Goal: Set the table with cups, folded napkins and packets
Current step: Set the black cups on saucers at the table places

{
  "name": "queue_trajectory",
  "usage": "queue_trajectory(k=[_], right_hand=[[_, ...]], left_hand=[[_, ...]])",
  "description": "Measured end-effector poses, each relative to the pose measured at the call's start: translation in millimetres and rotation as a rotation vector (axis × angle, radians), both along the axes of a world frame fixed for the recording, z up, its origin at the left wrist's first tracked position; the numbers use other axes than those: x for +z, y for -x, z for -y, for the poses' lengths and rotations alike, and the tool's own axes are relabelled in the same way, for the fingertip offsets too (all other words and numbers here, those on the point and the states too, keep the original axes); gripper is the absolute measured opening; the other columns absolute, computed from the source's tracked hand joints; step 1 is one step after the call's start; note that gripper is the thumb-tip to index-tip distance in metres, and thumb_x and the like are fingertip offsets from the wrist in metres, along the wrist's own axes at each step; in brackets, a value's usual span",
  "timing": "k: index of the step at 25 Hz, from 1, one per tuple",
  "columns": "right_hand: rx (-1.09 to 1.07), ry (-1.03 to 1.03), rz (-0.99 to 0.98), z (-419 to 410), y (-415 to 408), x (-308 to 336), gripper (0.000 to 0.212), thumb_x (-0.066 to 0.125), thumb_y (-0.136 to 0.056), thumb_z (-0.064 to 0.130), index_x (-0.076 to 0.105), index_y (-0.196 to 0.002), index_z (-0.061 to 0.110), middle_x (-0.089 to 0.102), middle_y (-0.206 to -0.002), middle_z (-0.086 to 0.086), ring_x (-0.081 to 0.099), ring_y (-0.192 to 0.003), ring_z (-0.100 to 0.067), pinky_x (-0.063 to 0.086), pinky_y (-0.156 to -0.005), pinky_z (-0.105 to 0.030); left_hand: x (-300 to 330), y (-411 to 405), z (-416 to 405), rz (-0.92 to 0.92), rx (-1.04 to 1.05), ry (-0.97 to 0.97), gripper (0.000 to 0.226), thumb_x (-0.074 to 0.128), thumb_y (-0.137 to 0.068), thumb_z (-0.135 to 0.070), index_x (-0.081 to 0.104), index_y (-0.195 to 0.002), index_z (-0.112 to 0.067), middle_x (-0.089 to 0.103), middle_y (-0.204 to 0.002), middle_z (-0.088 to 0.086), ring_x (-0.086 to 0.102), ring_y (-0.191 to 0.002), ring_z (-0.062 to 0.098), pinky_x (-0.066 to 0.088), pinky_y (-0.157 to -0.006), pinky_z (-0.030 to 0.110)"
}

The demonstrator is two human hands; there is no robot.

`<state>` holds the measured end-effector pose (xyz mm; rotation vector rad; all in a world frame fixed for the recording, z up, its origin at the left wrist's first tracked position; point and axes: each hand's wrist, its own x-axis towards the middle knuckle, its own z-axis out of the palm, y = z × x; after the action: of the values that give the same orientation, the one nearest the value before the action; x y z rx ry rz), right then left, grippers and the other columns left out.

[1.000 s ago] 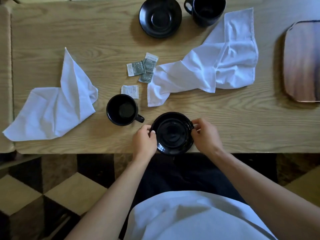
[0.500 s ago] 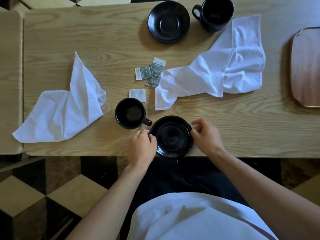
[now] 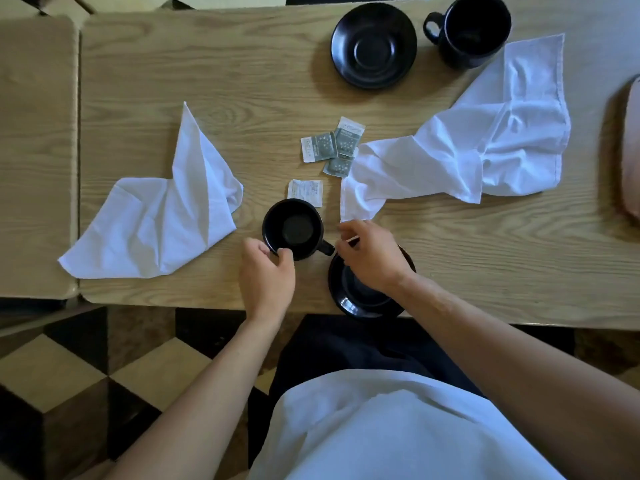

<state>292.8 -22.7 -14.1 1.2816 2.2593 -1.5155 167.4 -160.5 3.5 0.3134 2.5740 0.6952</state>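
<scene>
A black cup [image 3: 294,230] stands empty near the front edge of the wooden table [image 3: 207,64], its handle pointing right. My left hand [image 3: 266,278] grips its near rim. My right hand [image 3: 374,258] hovers over a black saucer [image 3: 349,303], fingers curled at the cup's handle. Whether they hold the handle is unclear. Two unfolded white napkins lie crumpled, one at the left [image 3: 162,216] and one at the right [image 3: 467,147]. Three grey packets [image 3: 332,147] and one white packet [image 3: 304,192] lie mid-table.
A second black saucer [image 3: 374,46] and a second black cup [image 3: 474,29] stand at the far edge. A wooden tray [image 3: 630,150] sits at the right border. Another table [image 3: 34,133] adjoins on the left. The near saucer overhangs the front edge slightly.
Both hands have left the saucer's rim. My left hand moved up and left to the cup, and my right hand moved left across the saucer to the cup's handle.
</scene>
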Motion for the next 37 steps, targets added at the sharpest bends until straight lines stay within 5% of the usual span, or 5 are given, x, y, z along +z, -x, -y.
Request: queue_trajectory(k=[5,13,25,30,37], right_hand=[[0.003,-0.001,0.007,23,32,-3,0.032,0.055,-0.095,0.032,0.064,-0.125,0.025,0.073,-0.104,0.001,0.067,-0.09,-0.017,0.058,-0.083,-0.043],[-0.148,-0.034,0.0,31,39,20,0.038,0.051,-0.089,0.031,0.066,-0.121,0.043,0.074,-0.079,0.001,0.067,-0.069,-0.014,0.057,-0.066,-0.032],[-0.249,-0.119,0.098,10,-86,34,0.027,0.054,-0.084,0.031,0.068,-0.082,0.053,0.063,-0.059,0.022,0.059,-0.055,-0.001,0.038,-0.045,-0.013],[-0.22,-0.069,0.134,18,-101,18,0.043,0.053,-0.087,0.034,0.068,-0.126,0.046,0.073,-0.073,0.016,0.065,-0.066,0.001,0.046,-0.057,-0.014],[-0.21,-0.068,0.143,19,-98,12,0.044,0.051,-0.089,0.034,0.066,-0.13,0.043,0.068,-0.067,0.02,0.059,-0.069,0.015,0.039,-0.051,-0.005]], left_hand=[[-14,36,-12,0.299,0.157,-0.056,0.046,0.056,-0.093,-0.026,0.052,-0.138,-0.018,0.06,-0.132,-0.001,0.057,-0.119,0.018,0.049,-0.097,0.034],[-10,35,-17,0.31,0.171,-0.222,0.015,0.059,-0.082,-0.029,0.051,-0.071,-0.022,0.053,-0.068,-0.008,0.051,-0.055,0.0,0.039,-0.051,0.019],[1,-56,-21,0.509,-0.147,-0.116,0.032,0.049,-0.099,-0.036,0.059,-0.078,-0.015,0.061,-0.07,-0.005,0.065,-0.073,0.013,0.053,-0.067,0.036],[-7,-66,-14,0.528,-0.148,-0.028,0.024,0.045,-0.099,-0.033,0.063,-0.091,-0.02,0.069,-0.089,0.001,0.065,-0.078,0.013,0.052,-0.064,0.032],[-10,-67,-8,0.585,-0.112,-0.027,0.024,0.047,-0.098,-0.032,0.065,-0.094,-0.017,0.071,-0.096,0.008,0.07,-0.093,0.027,0.058,-0.085,0.053]])
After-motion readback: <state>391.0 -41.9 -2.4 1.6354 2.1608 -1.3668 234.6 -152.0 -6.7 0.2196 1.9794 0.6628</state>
